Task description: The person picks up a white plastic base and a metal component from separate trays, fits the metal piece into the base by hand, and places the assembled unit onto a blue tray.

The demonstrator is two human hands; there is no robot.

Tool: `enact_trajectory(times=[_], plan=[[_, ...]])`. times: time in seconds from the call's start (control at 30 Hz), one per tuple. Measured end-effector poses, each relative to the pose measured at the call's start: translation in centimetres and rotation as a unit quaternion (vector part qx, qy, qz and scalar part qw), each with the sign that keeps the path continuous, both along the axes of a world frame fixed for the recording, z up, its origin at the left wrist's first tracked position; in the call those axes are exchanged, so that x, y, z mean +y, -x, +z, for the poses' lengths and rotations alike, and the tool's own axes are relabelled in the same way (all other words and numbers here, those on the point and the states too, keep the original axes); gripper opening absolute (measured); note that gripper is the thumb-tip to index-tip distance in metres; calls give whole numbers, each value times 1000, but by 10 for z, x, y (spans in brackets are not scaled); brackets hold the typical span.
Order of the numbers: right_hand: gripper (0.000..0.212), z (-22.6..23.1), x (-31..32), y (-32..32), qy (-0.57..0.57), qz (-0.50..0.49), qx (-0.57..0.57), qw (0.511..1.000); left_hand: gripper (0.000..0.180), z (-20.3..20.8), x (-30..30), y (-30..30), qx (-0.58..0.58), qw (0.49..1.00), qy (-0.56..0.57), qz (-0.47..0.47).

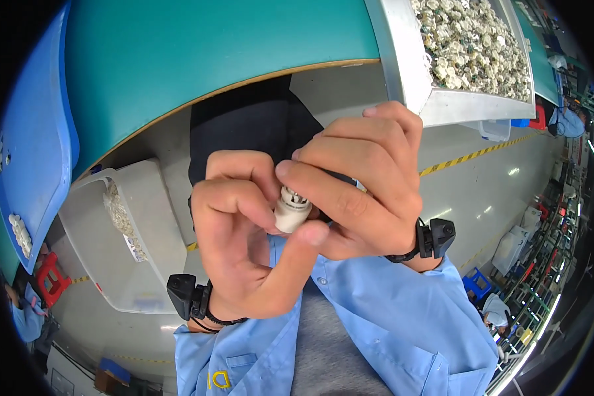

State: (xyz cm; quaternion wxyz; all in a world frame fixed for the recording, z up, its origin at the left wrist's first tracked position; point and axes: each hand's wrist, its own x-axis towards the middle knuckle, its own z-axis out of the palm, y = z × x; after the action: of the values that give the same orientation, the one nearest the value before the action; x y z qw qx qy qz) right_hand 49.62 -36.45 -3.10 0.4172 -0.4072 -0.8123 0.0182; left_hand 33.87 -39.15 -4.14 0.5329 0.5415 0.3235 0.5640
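One white plug (292, 210) is pinched between two raised hands: left hand (237, 231) and right hand (369, 191), fingers curled closed around it.

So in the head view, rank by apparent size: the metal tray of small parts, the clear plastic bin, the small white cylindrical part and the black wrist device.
1. Clear plastic bin and metal tray of small parts: look alike, and the tray is cut off by the frame.
2. Black wrist device.
3. Small white cylindrical part, pinched between left hand and right hand; close to the camera, so unsure.
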Motion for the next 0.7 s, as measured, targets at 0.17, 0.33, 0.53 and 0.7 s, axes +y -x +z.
enact_trajectory(times=[0.17, 0.33, 0.53, 0.7], plan=[[24, -3, 2, -2, -7, 8, 21, 1000, 27, 4, -4, 1, -51, 992, 113, -39], [25, -3, 1, -3, -1, 22, 33, 999, 30, 10, -11, 5, -25, 971, 214, -107], [26, -3, -1, -1, 34, 20, 49, 998, 37, 7, -7, 6, -87, 963, 209, -149], [27, -12, 5, 2, 32, 17, 50, 998, 54, -1, -9, 11, -105, 946, 247, -184]])
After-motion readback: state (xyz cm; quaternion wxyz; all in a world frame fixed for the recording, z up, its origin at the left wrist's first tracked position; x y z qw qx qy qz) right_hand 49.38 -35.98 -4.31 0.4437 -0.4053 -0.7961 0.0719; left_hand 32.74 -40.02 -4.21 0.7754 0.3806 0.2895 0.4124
